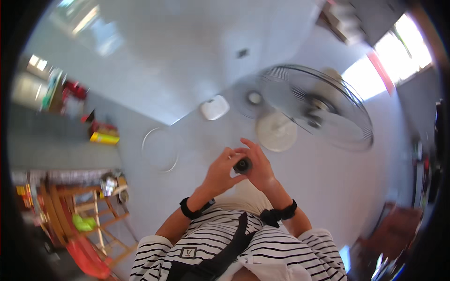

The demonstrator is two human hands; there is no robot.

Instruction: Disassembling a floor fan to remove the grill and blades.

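Both hands meet in front of my body around a small dark round piece [243, 165] with a hole or recess in its middle; its exact kind is hard to make out. My left hand [218, 171] grips it from the left, thumb below and fingers above. From the right, my right hand [260, 169] closes on it too, with its index finger raised off it. Beyond the hands, to the right, stands a fan with a round wire cage [349, 96]. Its pale round base [276, 132] rests on the floor just past my right hand.
A thin pale ring [144, 145] lies on the floor to the left. Ahead is a white rounded container [215, 107]. A wooden rack [101, 218] with a red bag [86, 257] stands at the lower left. A yellow and red box [104, 136] sits farther left.
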